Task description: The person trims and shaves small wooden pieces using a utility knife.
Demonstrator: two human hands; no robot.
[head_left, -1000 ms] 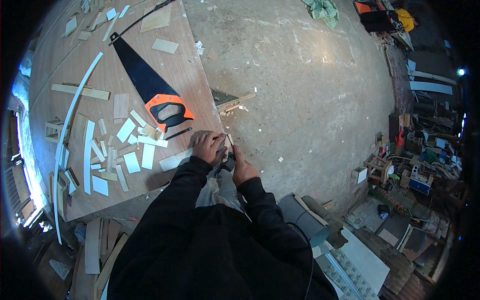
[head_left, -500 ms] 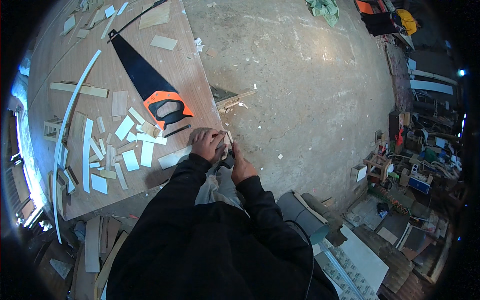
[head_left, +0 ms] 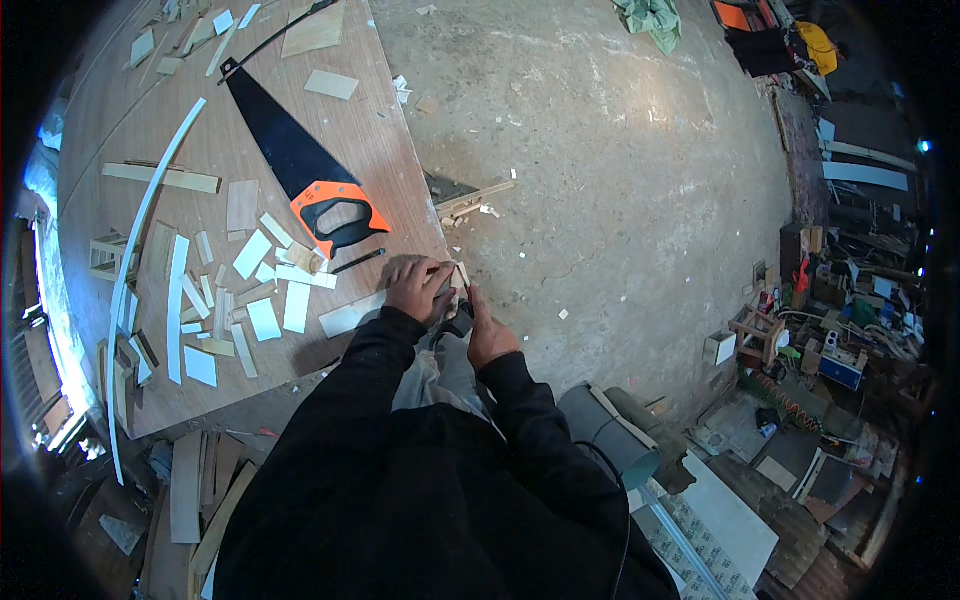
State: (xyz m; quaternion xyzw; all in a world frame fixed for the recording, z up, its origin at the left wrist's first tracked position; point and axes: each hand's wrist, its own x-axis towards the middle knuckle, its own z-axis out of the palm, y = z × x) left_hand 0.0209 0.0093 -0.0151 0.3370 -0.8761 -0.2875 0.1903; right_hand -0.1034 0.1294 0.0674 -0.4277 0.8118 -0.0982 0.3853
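At the table's near right corner, my left hand (head_left: 412,290) has its fingers bent and closed on a small pale wood piece (head_left: 460,273). My right hand (head_left: 490,335) is right beside it, past the table's edge, with the index finger pointing forward along the piece. Its other fingers are curled; a thin dark thing shows at the fingertip, too small to name. To the left of my hands lies a black pencil-like stick (head_left: 358,260). Beyond that rests a handsaw (head_left: 300,150) with an orange and black handle.
Wood offcuts and white strips (head_left: 264,320) litter the brown tabletop (head_left: 400,160). A long curved white strip (head_left: 150,190) lies at the left. Thin wood sticks (head_left: 475,200) jut out by the table's right edge. A grey-green cylinder (head_left: 610,430) stands at lower right; clutter (head_left: 840,350) lines the right side.
The view has shifted very slightly. Both hands keep their places at the table corner, around the small wood piece.
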